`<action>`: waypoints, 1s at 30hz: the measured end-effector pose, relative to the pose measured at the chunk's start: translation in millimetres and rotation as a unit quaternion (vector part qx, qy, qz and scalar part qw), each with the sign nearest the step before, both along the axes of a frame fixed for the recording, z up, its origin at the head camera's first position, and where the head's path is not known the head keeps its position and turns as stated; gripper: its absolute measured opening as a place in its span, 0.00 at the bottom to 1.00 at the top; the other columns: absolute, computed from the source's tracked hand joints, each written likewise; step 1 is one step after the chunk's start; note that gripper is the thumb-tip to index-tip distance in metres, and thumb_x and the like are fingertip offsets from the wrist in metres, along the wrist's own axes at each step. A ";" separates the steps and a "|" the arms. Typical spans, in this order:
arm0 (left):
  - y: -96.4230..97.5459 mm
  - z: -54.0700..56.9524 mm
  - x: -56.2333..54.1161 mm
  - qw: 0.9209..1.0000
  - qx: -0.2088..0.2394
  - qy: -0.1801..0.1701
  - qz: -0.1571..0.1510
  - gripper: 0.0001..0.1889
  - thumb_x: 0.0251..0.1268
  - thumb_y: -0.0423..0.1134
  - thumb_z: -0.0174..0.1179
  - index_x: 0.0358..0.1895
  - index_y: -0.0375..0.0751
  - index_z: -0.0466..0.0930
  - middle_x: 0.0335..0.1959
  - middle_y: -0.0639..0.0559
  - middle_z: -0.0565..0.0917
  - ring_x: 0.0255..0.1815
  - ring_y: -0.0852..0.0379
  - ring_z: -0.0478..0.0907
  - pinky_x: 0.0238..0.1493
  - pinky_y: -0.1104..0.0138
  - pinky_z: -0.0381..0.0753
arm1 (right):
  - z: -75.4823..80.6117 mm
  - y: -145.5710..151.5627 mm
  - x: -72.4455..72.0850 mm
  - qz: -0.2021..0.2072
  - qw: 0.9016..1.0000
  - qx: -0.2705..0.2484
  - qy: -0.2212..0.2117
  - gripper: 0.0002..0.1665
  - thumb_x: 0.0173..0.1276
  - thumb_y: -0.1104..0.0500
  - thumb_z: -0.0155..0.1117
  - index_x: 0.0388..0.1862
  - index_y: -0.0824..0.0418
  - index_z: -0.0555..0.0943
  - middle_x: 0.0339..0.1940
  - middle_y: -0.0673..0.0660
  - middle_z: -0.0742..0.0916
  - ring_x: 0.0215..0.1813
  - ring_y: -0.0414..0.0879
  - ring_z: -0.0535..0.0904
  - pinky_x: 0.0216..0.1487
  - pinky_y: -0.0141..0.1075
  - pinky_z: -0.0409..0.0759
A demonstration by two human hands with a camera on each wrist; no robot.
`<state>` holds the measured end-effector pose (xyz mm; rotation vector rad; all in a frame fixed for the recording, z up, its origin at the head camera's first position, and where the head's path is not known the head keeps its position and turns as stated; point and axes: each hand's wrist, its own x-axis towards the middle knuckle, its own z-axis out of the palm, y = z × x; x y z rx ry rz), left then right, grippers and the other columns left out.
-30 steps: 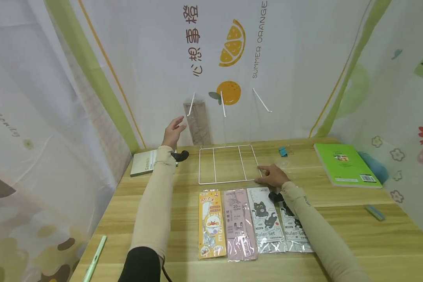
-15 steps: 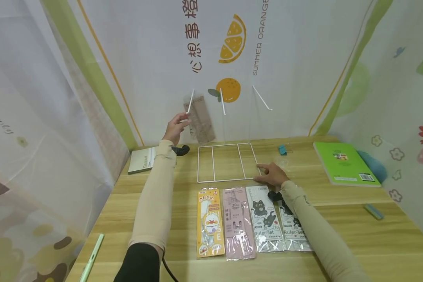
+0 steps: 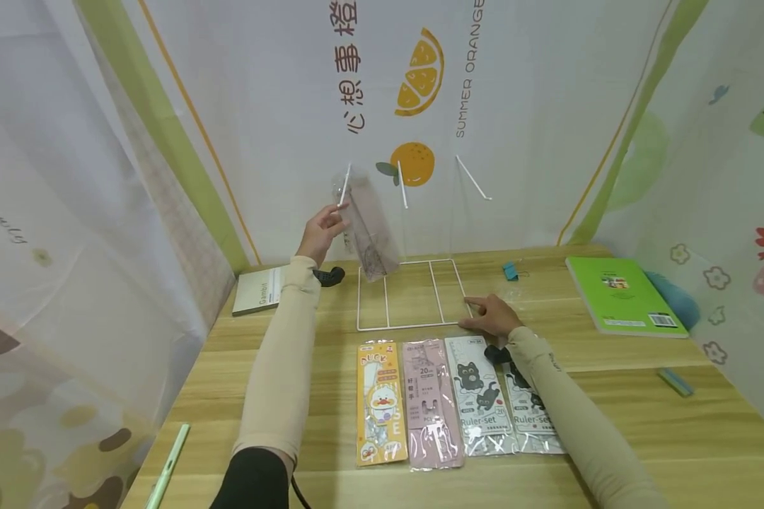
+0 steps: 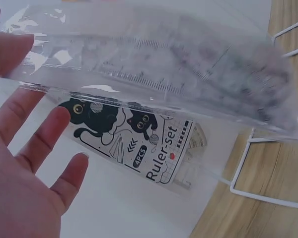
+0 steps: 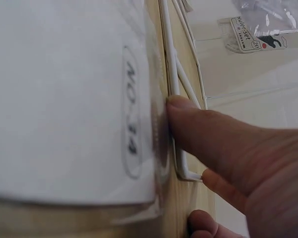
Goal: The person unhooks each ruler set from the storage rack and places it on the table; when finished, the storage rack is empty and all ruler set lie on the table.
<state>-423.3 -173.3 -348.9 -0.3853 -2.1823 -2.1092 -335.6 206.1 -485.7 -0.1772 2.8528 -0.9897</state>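
My left hand [image 3: 322, 230] pinches the edge of a clear-bagged ruler set [image 3: 371, 230] with a pinkish backing. The set hangs tilted at the leftmost white hook [image 3: 344, 185]. In the left wrist view the thumb lies over the bag and the fingers are under it. Behind it shows a second pack, a cat-print ruler set [image 4: 134, 139]. My right hand [image 3: 493, 316] grips the near right corner of the white wire rack [image 3: 414, 326], its thumb [image 5: 203, 121] on the bar. The rack's base lies on the wooden table.
A duck-print ruler set [image 3: 382, 406], a pink ruler set [image 3: 431, 403] and two cat-print ruler sets [image 3: 480, 396] lie in a row in front. A green book [image 3: 624, 297], a blue binder clip [image 3: 511, 271], a Gambit box [image 3: 257, 291] and a green pen-like stick [image 3: 168, 466] lie around.
My left hand has moved right to the hanging pink ruler set and taken its edge. The set's lower end has swung right and toward me. My right hand stays on the rack.
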 end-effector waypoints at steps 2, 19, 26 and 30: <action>-0.6 0.2 8.6 1.000 0.010 0.014 -0.001 0.23 0.71 0.29 0.61 0.68 0.43 0.75 0.38 0.55 0.80 0.52 0.59 0.74 0.71 0.56 0.68 | 0.1 0.0 0.9 0.002 1.000 0.004 0.001 0.45 0.60 0.47 0.77 0.72 0.63 0.73 0.40 0.62 0.75 0.39 0.52 0.70 0.37 0.37 0.67; -23.3 -16.5 72.8 0.991 0.003 0.136 0.005 0.19 0.64 0.26 0.66 0.59 0.33 0.80 0.36 0.53 0.79 0.38 0.60 0.74 0.46 0.68 0.77 | 2.8 -2.1 3.0 0.007 1.000 0.001 0.007 0.45 0.59 0.48 0.78 0.71 0.64 0.73 0.36 0.60 0.75 0.36 0.50 0.69 0.36 0.36 0.66; -28.7 -10.3 97.8 0.981 0.034 0.190 -0.025 0.20 0.59 0.20 0.66 0.55 0.34 0.83 0.39 0.57 0.86 0.38 0.62 0.79 0.41 0.73 0.83 | -0.4 -0.6 3.1 0.006 1.000 -0.002 0.006 0.45 0.61 0.48 0.77 0.72 0.64 0.72 0.36 0.59 0.74 0.36 0.49 0.67 0.35 0.36 0.65; -28.2 2.7 107.4 0.975 0.051 0.214 -0.039 0.21 0.58 0.18 0.65 0.54 0.38 0.85 0.45 0.56 0.87 0.40 0.62 0.80 0.42 0.74 0.82 | -0.7 -0.6 1.3 0.009 1.000 0.001 0.013 0.45 0.60 0.47 0.77 0.72 0.64 0.72 0.37 0.60 0.74 0.36 0.50 0.68 0.36 0.37 0.66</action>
